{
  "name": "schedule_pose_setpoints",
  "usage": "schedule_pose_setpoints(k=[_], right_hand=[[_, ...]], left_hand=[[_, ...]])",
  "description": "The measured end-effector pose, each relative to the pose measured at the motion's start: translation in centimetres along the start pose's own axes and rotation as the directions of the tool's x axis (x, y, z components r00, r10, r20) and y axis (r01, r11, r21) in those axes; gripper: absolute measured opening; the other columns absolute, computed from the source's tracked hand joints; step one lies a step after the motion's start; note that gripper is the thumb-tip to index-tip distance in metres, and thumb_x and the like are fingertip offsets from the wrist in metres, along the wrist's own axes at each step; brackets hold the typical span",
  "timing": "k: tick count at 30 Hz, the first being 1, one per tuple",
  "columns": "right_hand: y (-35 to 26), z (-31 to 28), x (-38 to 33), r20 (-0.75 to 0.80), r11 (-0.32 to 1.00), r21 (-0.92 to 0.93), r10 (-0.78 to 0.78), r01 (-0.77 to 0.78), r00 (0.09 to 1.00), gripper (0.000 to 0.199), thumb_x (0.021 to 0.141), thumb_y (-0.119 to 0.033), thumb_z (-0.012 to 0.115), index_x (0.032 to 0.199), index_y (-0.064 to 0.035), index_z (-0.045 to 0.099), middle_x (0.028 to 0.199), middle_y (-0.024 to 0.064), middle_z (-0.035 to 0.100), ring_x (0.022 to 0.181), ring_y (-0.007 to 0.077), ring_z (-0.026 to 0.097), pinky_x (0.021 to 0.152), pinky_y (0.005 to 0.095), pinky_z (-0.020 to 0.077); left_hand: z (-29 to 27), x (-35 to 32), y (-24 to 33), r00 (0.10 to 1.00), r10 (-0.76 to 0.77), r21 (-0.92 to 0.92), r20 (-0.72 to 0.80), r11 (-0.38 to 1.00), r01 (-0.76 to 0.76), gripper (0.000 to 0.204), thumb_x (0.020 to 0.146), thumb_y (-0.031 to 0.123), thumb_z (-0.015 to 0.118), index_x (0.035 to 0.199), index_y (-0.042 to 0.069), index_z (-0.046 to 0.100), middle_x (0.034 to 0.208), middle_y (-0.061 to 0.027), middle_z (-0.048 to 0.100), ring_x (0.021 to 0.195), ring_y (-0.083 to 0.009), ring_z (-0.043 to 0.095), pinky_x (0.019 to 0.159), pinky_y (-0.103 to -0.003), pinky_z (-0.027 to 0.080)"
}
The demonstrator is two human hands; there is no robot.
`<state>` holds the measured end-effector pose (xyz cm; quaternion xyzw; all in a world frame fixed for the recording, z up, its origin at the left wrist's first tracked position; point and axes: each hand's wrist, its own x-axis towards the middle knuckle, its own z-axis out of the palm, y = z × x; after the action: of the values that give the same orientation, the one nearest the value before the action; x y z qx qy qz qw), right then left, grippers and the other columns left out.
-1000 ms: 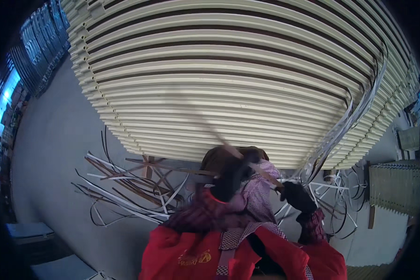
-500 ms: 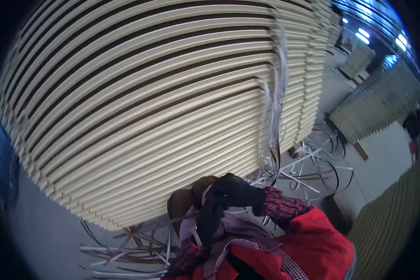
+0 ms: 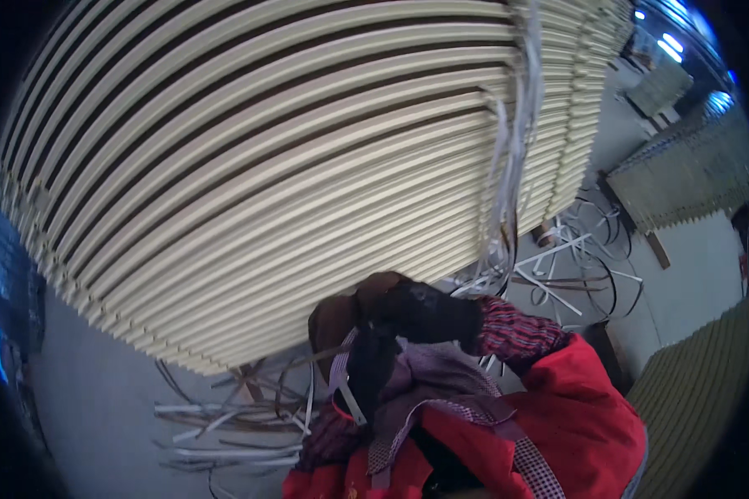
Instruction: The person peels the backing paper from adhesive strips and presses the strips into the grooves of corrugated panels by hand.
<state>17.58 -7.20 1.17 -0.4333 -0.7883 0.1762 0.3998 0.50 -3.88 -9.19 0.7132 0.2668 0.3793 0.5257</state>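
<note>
My left hand (image 3: 369, 366) and my right hand (image 3: 429, 310), both in dark gloves, meet in front of my body. The fingers of both look curled in, and whatever lies between them is hidden by the dark gloves. A pale flat strip (image 3: 351, 401) lies against the left wrist. Just beyond the hands are two brown rounded shapes, like shoe toes (image 3: 331, 323). Close ahead rises a tall stack of cream ribbed panels (image 3: 308, 191). Beneath my arms show a checked apron (image 3: 441, 374) and red sleeves (image 3: 574, 391).
White straps (image 3: 520, 125) hang down the stack's right part. Loose straps (image 3: 225, 432) litter the floor at lower left, and more tangled straps (image 3: 558, 274) lie at right. Another panel stack (image 3: 682, 183) stands far right, and a ribbed stack (image 3: 695, 399) is near on the right.
The view has shifted, so the stack and floor appear farther right and higher. My hands stay together, with the right hand a little nearer the stack in the picture.
</note>
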Motion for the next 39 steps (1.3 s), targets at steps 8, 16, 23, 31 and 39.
schedule_pose_setpoints(k=[8,16,23,31,39], right_hand=[[-3.0,-2.4,2.8,-0.099,0.962,-0.039,0.267,-0.272,0.959,0.015,0.068,-0.009,0.063,0.081,-0.0045,0.059,0.074,0.0142,0.055,0.074,0.0321,0.055,0.067,0.0386,0.0446],[15.7,-9.8,-20.2,-0.543,-0.089,-0.697,0.714,-0.712,0.442,0.025,0.079,-0.023,0.059,0.096,-0.0062,0.055,0.078,0.0140,0.059,0.071,0.0311,0.058,0.065,0.0401,0.0470],[5.2,0.7,9.4,-0.238,0.956,0.134,0.287,-0.261,0.928,0.060,0.079,0.000,0.062,0.133,-0.0058,0.037,0.115,0.0089,0.053,0.105,0.0173,0.052,0.089,0.0299,0.0428],[0.5,16.7,31.7,0.088,0.972,-0.236,0.032,-0.010,0.996,0.029,0.088,-0.027,0.052,0.110,-0.0089,0.059,0.081,0.0124,0.062,0.071,0.0280,0.061,0.063,0.0379,0.0482],[1.4,29.5,43.7,0.102,0.873,-0.469,-0.094,0.131,0.990,0.027,0.090,-0.028,0.042,0.089,-0.0084,0.060,0.080,0.0150,0.063,0.075,0.0338,0.061,0.065,0.0450,0.0470]], left_hand=[[-4.3,3.4,6.9,0.923,-0.136,-0.070,0.360,0.983,0.172,0.030,0.091,0.012,0.045,0.119,0.001,0.046,0.092,-0.0113,0.062,0.076,-0.0193,0.061,0.063,-0.031,0.049],[-18.0,3.0,5.8,0.894,-0.236,-0.617,-0.380,0.785,-0.055,0.053,0.092,0.029,0.048,0.135,0.004,0.031,0.113,-0.0135,0.054,0.088,-0.0183,0.058,0.077,-0.030,0.049],[-20.1,6.2,2.4,0.958,-0.169,-0.910,-0.231,0.386,-0.151,0.052,0.089,0.023,0.053,0.134,0.007,0.034,0.109,-0.0169,0.056,0.086,-0.0222,0.059,0.074,-0.033,0.049],[-31.5,8.2,-0.1,0.765,-0.026,-0.547,-0.643,0.715,-0.435,0.058,0.095,0.035,0.040,0.140,0.007,0.018,0.127,-0.0197,0.044,0.108,-0.0261,0.052,0.090,-0.039,0.044],[-42.8,8.6,-6.1,0.532,0.343,0.430,-0.774,0.902,0.043,0.053,0.073,0.007,0.058,0.123,0.003,0.043,0.130,-0.0213,0.042,0.116,-0.0335,0.045,0.094,-0.040,0.038]])
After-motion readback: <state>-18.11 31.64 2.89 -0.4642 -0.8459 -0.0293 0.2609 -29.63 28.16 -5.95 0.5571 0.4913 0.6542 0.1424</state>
